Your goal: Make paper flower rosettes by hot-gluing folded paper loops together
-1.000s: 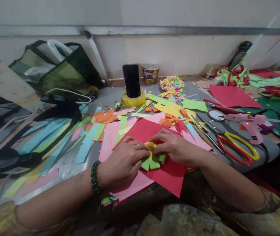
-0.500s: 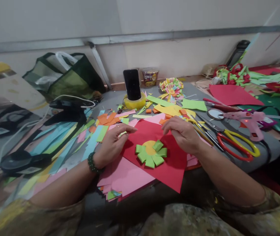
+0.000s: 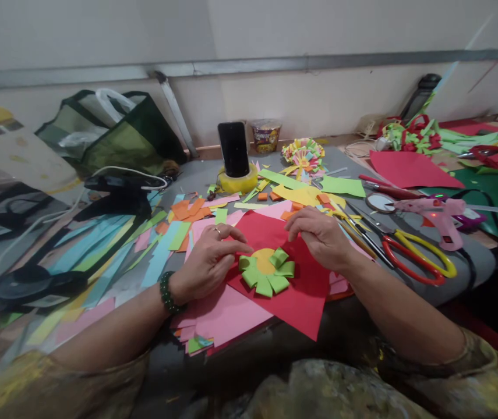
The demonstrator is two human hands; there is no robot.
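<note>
Apparently, the person is busy setting green loops (image 3: 264, 284) around a yellow disc (image 3: 265, 261) to form a paper flower, which lies between the two hands on a sheet of red paper (image 3: 303, 302). The red paper rests askew over pink sheets (image 3: 231, 317) at the near edge of the surface (image 3: 198, 169). Loops line the disc's left, near and right sides, while its far edge is bare, so the step looks unfinished; adding there would seem to call for another loop and a light touch that does not crush those in place. The left hand (image 3: 209, 256) has a loose grip, thumb and fingers apart, nothing visible between them, with one fingertip close to the disc's far left edge; whether it touches cannot be told. The right hand (image 3: 321, 238) is at the far right of the flower, fingers curled over the red paper and apart from the loops; its grip is partly hidden, so whether it pinches anything small cannot be told. Farther right lie scissors (image 3: 387, 250) and a pink glue gun (image 3: 438, 210).
</note>
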